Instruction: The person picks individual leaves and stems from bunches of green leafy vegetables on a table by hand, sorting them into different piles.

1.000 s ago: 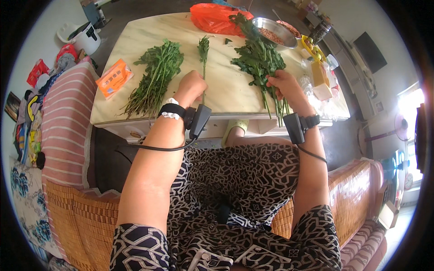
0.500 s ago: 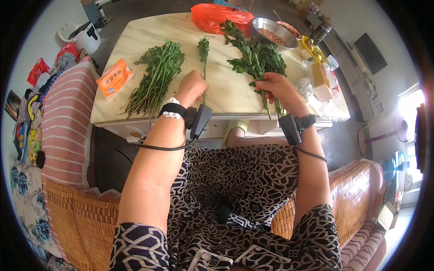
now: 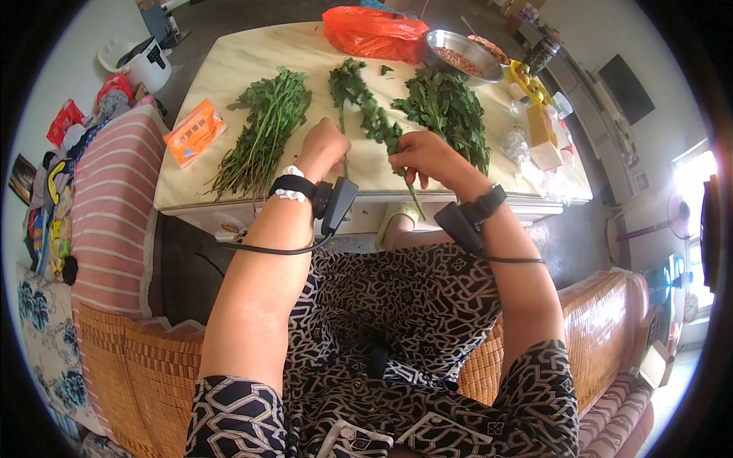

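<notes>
My left hand (image 3: 326,145) rests closed at the table's near edge, with a thin leafy green stem (image 3: 343,122) upright in its fingers. My right hand (image 3: 429,158) pinches another leafy stem (image 3: 374,117), which slants up and left until its leaves meet those of the first. Its bare lower end hangs past the table edge. Beyond my right hand lies a pile of dark green leafy stems (image 3: 450,103). Left of my left hand spreads a bundle of lighter green stems (image 3: 276,114), their cut ends toward me. My left fingertips are partly hidden.
On the pale marble-look table (image 3: 237,57) lie an orange box (image 3: 195,131) at left and a red plastic bag (image 3: 374,34) at the back. A metal bowl (image 3: 492,70) of small reddish-brown pieces, a yellow basket (image 3: 519,82) and clear plastic wrap (image 3: 516,143) stand right.
My right hand has moved left, drawing one leafy stem away from the right pile toward the stem in my left hand. A small leaf piece now lies behind them. My left hand has stayed put.
</notes>
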